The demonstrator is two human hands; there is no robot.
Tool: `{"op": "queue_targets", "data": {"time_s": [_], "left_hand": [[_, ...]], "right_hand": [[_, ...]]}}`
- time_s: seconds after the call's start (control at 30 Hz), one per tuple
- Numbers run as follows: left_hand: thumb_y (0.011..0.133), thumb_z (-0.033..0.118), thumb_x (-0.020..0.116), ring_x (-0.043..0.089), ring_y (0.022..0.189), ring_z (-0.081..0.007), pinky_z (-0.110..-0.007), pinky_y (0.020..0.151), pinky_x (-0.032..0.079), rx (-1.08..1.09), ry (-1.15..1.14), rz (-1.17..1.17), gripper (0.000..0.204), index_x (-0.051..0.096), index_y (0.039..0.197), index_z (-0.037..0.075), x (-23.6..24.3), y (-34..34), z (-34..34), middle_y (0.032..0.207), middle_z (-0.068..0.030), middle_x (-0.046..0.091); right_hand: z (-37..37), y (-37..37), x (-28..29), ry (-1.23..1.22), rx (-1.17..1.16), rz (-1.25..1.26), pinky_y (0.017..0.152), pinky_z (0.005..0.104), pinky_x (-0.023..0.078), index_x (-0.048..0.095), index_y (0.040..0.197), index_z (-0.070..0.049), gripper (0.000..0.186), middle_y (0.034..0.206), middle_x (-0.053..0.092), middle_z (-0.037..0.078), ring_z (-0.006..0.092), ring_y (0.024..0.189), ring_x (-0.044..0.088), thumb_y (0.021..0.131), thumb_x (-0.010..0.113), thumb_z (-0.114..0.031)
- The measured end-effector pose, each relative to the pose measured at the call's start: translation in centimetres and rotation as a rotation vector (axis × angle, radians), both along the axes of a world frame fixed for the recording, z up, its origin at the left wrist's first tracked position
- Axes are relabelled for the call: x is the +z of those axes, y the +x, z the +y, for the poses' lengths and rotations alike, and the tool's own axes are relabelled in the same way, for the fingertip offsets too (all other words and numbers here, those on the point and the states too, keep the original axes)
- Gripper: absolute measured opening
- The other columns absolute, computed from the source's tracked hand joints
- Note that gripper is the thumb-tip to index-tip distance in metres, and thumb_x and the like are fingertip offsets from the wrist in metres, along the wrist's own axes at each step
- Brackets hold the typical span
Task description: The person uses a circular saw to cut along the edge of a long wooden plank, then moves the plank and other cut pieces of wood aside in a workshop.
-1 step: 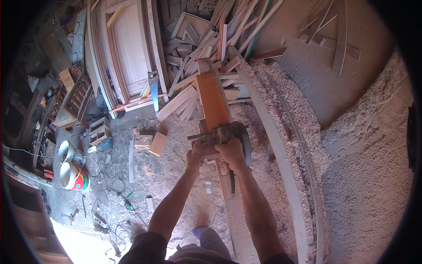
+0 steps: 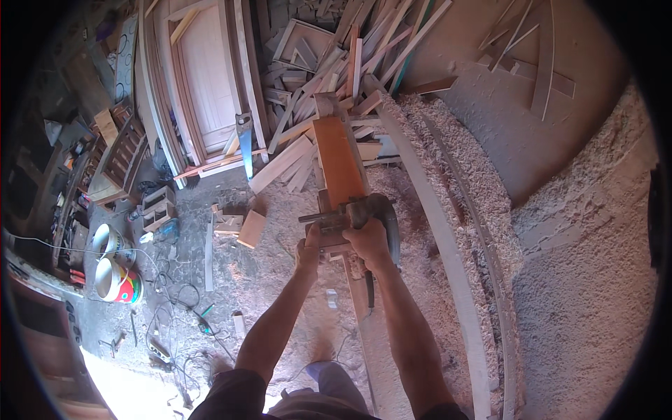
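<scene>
Both my hands are on a dark, bulky hand-held power tool (image 2: 334,225) with a rounded black housing on its right side and a short rod jutting left. My right hand (image 2: 367,241) wraps round its handle. Closed on the tool's left side is my left hand (image 2: 307,250), its thumb up. The tool sits at the near end of an orange-brown board (image 2: 339,157), which lies lengthwise on a narrow wooden support (image 2: 327,105). A black cord end (image 2: 369,288) hangs below the tool. Its underside and my fingertips are hidden.
Offcuts (image 2: 301,157) are heaped beyond the board. On the right, long planks (image 2: 448,273) hold back wood shavings (image 2: 462,140). A handsaw (image 2: 245,147) leans against door frames at the far left. Buckets (image 2: 115,280) and tangled cords (image 2: 168,315) lie left.
</scene>
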State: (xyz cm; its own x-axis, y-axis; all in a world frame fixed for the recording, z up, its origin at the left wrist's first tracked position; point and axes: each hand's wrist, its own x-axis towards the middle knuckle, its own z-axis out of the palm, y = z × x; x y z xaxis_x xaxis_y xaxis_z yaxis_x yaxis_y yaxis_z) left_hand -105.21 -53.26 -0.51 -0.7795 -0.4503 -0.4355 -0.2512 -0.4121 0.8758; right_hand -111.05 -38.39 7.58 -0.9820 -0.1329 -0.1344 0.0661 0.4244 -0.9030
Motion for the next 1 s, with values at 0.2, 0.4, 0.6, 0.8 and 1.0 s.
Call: {"op": "queue_targets", "data": {"time_s": [0.2, 0.4, 0.6, 0.8, 1.0], "left_hand": [[0.088, 0.07, 0.066, 0.054, 0.052, -0.0112, -0.027, 0.044, 0.041, -0.01, -0.016, -0.023, 0.074, 0.066, 0.103, -0.002, 0.0, -2.1, -1.1, 0.077, -0.0056, 0.063], [0.087, 0.072, 0.065, 0.055, 0.053, -0.0114, -0.026, 0.044, 0.042, -0.016, -0.028, 0.002, 0.079, 0.066, 0.108, -0.004, -0.8, -4.7, -2.4, 0.078, -0.0056, 0.063], [0.086, 0.074, 0.065, 0.055, 0.053, -0.0108, -0.025, 0.044, 0.042, -0.02, -0.013, 0.049, 0.079, 0.067, 0.105, -0.003, -0.9, -6.6, -3.4, 0.077, -0.0047, 0.063], [0.084, 0.076, 0.065, 0.052, 0.05, -0.0099, -0.025, 0.043, 0.04, -0.034, 0.011, 0.028, 0.078, 0.066, 0.1, -0.001, -0.6, -8.7, -4.4, 0.071, -0.0032, 0.06], [0.084, 0.075, 0.067, 0.05, 0.047, -0.0092, -0.025, 0.042, 0.038, -0.002, 0.036, 0.022, 0.074, 0.065, 0.096, 0.001, -0.4, -10.5, -5.2, 0.066, -0.0019, 0.057]], "right_hand": [[-1.2, -2.3, -0.3, -0.025, 0.0, 0.039, 0.076, 0.0436, 0.056, 0.068, 0.097, 0.006, 0.033, 0.086, 0.073, 0.025, 0.0372, 0.086, 0.074, 0.073, 0.072, -0.016], [-2.3, -4.4, -0.1, 0.003, 0.011, 0.025, 0.07, 0.0362, 0.053, 0.071, 0.102, 0.002, 0.03, 0.084, 0.072, 0.01, 0.0178, 0.078, 0.069, 0.075, 0.073, -0.011], [-3.3, -6.7, -0.7, 0.001, 0.027, 0.064, 0.065, 0.0354, 0.053, 0.07, 0.101, 0.003, 0.028, 0.081, 0.07, 0.01, 0.0164, 0.072, 0.067, 0.076, 0.072, -0.01], [-4.2, -8.8, -0.7, -0.021, 0.013, -0.002, 0.078, 0.044, 0.057, 0.067, 0.102, 0.007, 0.039, 0.089, 0.073, 0.026, 0.0388, 0.09, 0.075, 0.073, 0.072, -0.017], [-5.2, -10.9, -1.3, 0.021, 0.005, 0.055, 0.063, 0.0344, 0.053, 0.072, 0.102, 0.002, 0.027, 0.08, 0.07, 0.008, 0.0152, 0.071, 0.068, 0.076, 0.072, -0.009]]}}
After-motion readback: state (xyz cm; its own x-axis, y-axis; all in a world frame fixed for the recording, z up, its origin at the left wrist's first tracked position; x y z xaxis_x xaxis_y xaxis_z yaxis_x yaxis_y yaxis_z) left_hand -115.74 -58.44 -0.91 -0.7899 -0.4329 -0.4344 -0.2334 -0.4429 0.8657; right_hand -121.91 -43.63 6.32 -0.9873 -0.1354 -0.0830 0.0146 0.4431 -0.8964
